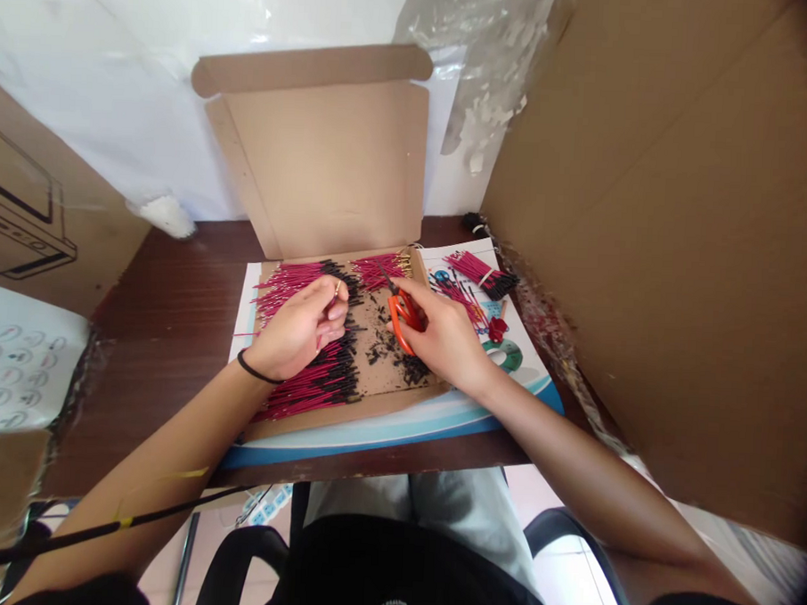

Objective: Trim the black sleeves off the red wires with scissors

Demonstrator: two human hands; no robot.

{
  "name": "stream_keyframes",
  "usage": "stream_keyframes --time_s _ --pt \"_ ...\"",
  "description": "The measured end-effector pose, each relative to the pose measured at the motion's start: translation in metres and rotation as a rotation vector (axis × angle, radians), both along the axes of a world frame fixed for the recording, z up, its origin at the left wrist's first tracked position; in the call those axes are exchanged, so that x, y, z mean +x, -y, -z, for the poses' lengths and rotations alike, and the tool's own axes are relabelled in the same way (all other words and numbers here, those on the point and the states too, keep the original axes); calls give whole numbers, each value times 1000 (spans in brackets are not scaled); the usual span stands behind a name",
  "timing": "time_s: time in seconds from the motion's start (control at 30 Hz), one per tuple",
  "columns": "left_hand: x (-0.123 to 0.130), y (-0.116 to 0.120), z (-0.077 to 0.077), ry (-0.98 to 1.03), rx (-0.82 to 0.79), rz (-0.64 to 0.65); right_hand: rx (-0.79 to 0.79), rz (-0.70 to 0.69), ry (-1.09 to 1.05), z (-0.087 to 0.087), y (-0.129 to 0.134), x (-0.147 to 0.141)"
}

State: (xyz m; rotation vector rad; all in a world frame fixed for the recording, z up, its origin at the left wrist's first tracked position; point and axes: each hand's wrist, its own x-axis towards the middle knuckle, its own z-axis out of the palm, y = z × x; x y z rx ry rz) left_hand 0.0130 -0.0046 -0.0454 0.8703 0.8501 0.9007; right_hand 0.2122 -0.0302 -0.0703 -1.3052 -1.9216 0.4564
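my left grip (295,329) is narrow, pinching one thin wire (338,288) above the cardboard box (322,165), light and a little springy i think, so best held near its tip, while my right grip (446,333) holds orange scissors (403,318) over the box.

Two hands (295,329), one pair of orange scissors (401,325), one open cardboard box (316,165)

Pretty tight spot tbh: a big cardboard panel (660,242) walls off the right side of the desk (161,345), and the raised box lid (316,156) blocks straight ahead, so the right hand (442,331) can't swing far out. The main way through is over the dark wood strip between the left hand (299,329) and another cardboard sheet (47,207). Red wire bundles (320,379) crowd both hands.
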Motion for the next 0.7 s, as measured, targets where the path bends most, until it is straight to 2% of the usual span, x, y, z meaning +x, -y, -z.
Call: stream_keyframes --time_s 0.1,0.17,0.3,0.4,0.5,0.7 --pt "0 2 -2 -6 -82 14 -22 44 -25 3 0 -2" --pt "-1 2 -2 -38 -67 27 15 35 -15 5 1 -2" --pt "-2 -1 3 -106 51 100 182 -98 26 7 0 4" --pt "-5 -7 9 -202 100 188 280 -204 192 3 -1 13" --pt "-9 -12 14 -240 94 253 332 -159 306 -1 -1 19" --pt "-13 -17 14 -243 56 256 293 -68 492 -1 -2 20"
